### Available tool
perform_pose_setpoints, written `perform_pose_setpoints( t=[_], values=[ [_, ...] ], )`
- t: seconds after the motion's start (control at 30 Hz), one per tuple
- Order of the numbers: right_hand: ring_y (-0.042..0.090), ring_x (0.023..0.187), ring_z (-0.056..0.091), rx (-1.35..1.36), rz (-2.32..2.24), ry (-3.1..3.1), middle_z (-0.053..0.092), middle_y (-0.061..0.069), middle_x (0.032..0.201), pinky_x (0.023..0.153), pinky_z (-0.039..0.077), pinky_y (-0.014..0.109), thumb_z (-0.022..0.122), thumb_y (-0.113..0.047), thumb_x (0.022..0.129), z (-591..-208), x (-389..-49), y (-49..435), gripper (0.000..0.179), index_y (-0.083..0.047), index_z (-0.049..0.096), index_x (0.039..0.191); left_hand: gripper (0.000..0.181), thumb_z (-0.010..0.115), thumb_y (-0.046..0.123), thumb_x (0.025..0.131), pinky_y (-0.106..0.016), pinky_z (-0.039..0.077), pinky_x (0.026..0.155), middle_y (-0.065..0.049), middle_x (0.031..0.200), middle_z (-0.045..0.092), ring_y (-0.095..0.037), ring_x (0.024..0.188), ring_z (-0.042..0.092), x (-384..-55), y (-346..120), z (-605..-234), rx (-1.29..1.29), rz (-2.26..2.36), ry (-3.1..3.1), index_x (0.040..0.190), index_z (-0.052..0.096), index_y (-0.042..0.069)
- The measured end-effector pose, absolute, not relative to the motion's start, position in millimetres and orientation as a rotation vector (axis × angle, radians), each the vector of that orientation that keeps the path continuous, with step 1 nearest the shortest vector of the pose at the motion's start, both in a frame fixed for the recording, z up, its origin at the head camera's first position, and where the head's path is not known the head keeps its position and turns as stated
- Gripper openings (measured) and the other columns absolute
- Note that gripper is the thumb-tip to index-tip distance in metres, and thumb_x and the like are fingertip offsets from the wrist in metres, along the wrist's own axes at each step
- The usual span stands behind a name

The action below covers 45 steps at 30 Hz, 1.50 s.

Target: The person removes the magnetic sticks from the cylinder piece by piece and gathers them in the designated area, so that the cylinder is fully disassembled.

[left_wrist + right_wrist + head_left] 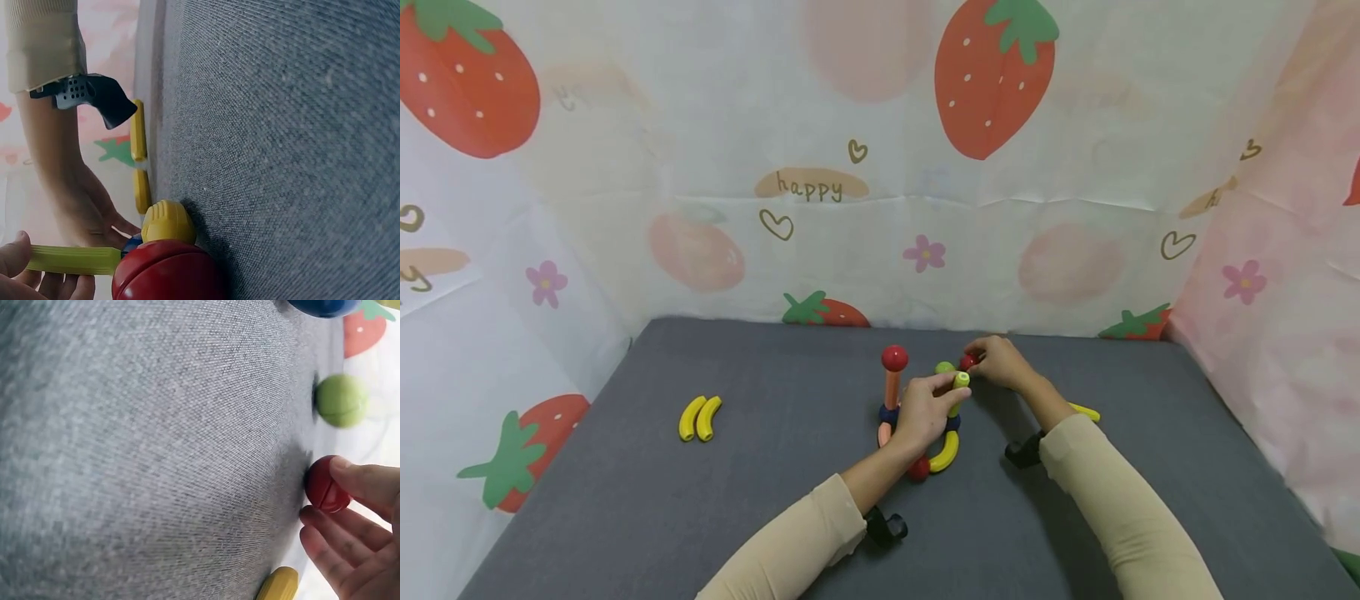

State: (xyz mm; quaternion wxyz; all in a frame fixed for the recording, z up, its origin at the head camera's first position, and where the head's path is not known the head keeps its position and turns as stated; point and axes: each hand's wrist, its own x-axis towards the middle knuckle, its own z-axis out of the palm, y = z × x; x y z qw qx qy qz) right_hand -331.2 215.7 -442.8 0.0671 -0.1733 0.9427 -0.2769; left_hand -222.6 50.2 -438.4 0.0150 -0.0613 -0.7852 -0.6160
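Observation:
My left hand (925,412) pinches a light-green toy building stick (75,259) that stands upright on a navy ball (952,422). A yellow curved stick (945,452) links that ball to a red ball (918,468) at the front. On the assembly's left, a pink curved stick (884,434) meets another navy ball (888,415), which carries an upright orange stick (892,390) topped by a red ball (894,358). Farther back, my right hand (1002,364) holds a loose red ball (326,487) between thumb and fingers, beside a green ball (341,400) on the table.
Two yellow curved sticks (708,418) lie side by side at the left of the grey table (775,517). Another yellow stick (1086,412) is partly hidden behind the right forearm. A strawberry-print cloth (715,125) encloses the back and sides.

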Motion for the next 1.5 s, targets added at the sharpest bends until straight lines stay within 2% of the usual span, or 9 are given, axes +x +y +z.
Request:
perform_pose_setpoints(
  t=[0.4,0.83,1.17,1.5],
  values=[
    [0.038,0.106,0.064,-0.490,-0.892,2.839,0.065,0.027,0.119,0.082,0.056,0.042,0.068,-0.007,0.089,-442.3,-328.7,220.6,0.041,0.007,0.059,0.126,0.032,0.070,0.019,0.090,-0.029,0.057,0.079,-0.011,0.105,0.073,-0.022,0.093,0.069,-222.8,49.4,-438.2,-0.203,-1.901,-2.443,0.119,0.071,0.006],
    [0.039,0.113,0.062,-0.471,-0.973,2.800,0.061,0.025,0.128,0.087,0.055,0.046,0.067,-0.010,0.091,-435.4,-325.8,224.6,0.042,0.005,0.058,0.130,0.034,0.069,0.020,0.091,-0.028,0.057,0.082,-0.011,0.109,0.072,-0.020,0.099,0.070,-221.1,48.5,-438.1,-0.224,-2.023,-2.374,0.122,0.067,0.007],
    [0.038,0.110,0.063,-0.479,-0.938,2.824,0.063,0.025,0.124,0.086,0.055,0.047,0.067,-0.012,0.091,-436.7,-325.4,227.2,0.042,0.005,0.058,0.129,0.030,0.068,0.020,0.092,-0.032,0.057,0.084,-0.012,0.108,0.071,-0.022,0.099,0.068,-222.5,48.1,-437.5,-0.201,-2.053,-2.340,0.118,0.067,0.005],
    [0.039,0.111,0.062,-0.489,-0.950,2.820,0.062,0.026,0.126,0.087,0.054,0.048,0.066,-0.012,0.092,-435.4,-322.7,229.2,0.042,0.006,0.058,0.129,0.031,0.068,0.021,0.092,-0.029,0.057,0.083,-0.010,0.108,0.071,-0.020,0.098,0.069,-223.4,46.0,-438.7,-0.193,-2.039,-2.354,0.119,0.067,0.007]
  ],
)
